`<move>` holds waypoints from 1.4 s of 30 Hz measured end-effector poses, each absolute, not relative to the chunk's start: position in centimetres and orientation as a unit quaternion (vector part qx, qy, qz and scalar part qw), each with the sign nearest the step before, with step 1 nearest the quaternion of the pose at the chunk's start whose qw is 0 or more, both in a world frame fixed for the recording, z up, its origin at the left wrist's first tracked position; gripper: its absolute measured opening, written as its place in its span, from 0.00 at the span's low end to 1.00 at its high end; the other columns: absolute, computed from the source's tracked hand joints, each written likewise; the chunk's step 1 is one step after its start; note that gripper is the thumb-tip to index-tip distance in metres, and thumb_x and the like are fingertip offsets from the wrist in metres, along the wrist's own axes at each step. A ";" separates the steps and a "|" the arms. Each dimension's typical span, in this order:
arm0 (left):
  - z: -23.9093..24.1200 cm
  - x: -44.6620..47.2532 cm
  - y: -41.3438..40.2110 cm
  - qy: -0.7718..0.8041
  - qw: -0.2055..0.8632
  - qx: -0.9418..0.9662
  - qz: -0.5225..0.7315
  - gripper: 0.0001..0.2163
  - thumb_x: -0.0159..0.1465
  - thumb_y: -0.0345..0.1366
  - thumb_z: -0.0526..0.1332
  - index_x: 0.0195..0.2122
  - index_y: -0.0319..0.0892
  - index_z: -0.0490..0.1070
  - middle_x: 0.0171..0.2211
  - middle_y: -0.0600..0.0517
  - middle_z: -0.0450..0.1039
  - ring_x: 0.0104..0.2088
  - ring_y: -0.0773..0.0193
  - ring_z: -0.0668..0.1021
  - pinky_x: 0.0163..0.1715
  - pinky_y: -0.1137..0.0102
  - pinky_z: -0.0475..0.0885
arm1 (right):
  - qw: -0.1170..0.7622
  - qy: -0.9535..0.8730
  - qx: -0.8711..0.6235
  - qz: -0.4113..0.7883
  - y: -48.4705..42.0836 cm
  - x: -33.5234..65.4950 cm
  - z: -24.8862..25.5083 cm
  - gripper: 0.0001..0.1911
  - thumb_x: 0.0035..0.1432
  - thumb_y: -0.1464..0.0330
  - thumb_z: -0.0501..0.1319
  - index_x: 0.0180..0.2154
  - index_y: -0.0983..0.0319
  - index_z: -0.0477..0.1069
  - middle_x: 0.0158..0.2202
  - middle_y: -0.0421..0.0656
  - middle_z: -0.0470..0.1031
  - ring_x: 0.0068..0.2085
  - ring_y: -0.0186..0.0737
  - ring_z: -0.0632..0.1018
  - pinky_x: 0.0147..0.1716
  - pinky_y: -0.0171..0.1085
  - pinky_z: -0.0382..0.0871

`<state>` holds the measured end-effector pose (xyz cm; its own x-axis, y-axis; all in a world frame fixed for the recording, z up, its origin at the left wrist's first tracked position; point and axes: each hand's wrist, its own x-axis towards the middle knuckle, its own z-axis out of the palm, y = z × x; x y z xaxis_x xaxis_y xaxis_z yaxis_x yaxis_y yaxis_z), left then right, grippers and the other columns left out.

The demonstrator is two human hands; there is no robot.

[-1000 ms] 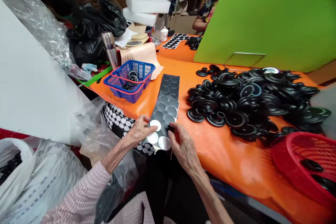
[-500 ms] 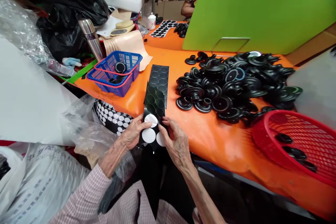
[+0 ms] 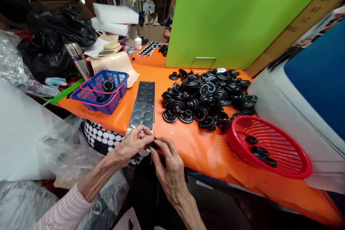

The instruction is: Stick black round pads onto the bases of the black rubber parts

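At the table's front edge my left hand (image 3: 134,144) and my right hand (image 3: 169,165) meet, fingertips pinched together. Between them is a small black piece (image 3: 154,145), mostly covered by the fingers; it looks like a sticker from the sheet. Just beyond the hands lies a dark strip of round stickers (image 3: 143,104), flat on the orange table (image 3: 199,147). Its near end passes behind my left hand. Below the fingertips a whitish round (image 3: 144,152) shows in part. To the right is a heap of black flanged knobs (image 3: 191,103).
A blue basket (image 3: 122,89) with a few black parts stands at left, beside a steel flask (image 3: 78,59). A red basket (image 3: 269,170) with black parts sits at right. The green board (image 3: 215,18) rises behind the heap. A sheet of white dots (image 3: 101,138) hangs below the edge.
The view has swung right. The strip with white-backed circles is no longer held up between my hands. My fingertips have come together on a small black piece.
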<state>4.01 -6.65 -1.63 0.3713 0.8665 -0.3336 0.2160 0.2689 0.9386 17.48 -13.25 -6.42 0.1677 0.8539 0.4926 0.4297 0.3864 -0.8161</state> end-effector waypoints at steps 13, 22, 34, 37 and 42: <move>-1.0 15.0 0.7 0.528 0.144 0.822 0.160 0.22 0.63 0.45 0.59 0.55 0.40 0.65 0.54 0.36 0.66 0.50 0.40 0.73 0.49 0.51 0.63 | 0.656 -0.294 -0.604 0.343 -12.6 22.7 -6.9 0.19 0.53 0.51 0.62 0.30 0.61 0.68 0.24 0.37 0.67 0.28 0.35 0.69 0.31 0.35 0.65; -2.7 14.4 5.0 0.505 0.430 0.675 0.324 0.18 0.56 0.27 0.61 0.49 0.40 0.68 0.40 0.44 0.72 0.48 0.49 0.74 0.54 0.53 0.65 | 0.629 -0.301 -0.598 0.396 -15.5 25.0 -8.7 0.18 0.54 0.52 0.64 0.32 0.60 0.68 0.26 0.37 0.67 0.29 0.34 0.69 0.31 0.33 0.64; -2.6 7.1 3.5 0.350 0.827 0.290 0.331 0.12 0.56 0.23 0.60 0.41 0.40 0.67 0.33 0.48 0.76 0.31 0.61 0.79 0.46 0.51 0.74 | 0.667 -0.241 -0.484 0.512 -13.3 24.7 -6.3 0.17 0.48 0.58 0.71 0.32 0.61 0.70 0.28 0.37 0.71 0.30 0.30 0.71 0.33 0.30 0.67; -3.5 6.4 3.0 0.350 0.818 0.320 0.327 0.14 0.54 0.23 0.61 0.42 0.39 0.67 0.34 0.47 0.77 0.33 0.59 0.80 0.47 0.51 0.73 | 0.710 -0.191 -0.410 0.539 -10.8 23.7 -5.3 0.18 0.43 0.61 0.74 0.32 0.61 0.71 0.29 0.36 0.71 0.28 0.28 0.71 0.31 0.29 0.68; -4.1 6.4 2.4 0.354 0.795 0.357 0.340 0.15 0.53 0.24 0.63 0.42 0.40 0.68 0.34 0.50 0.77 0.33 0.61 0.80 0.47 0.55 0.74 | 0.763 -0.163 -0.332 0.531 -4.9 20.7 -5.5 0.21 0.36 0.60 0.75 0.29 0.59 0.67 0.32 0.36 0.73 0.34 0.33 0.75 0.43 0.40 0.73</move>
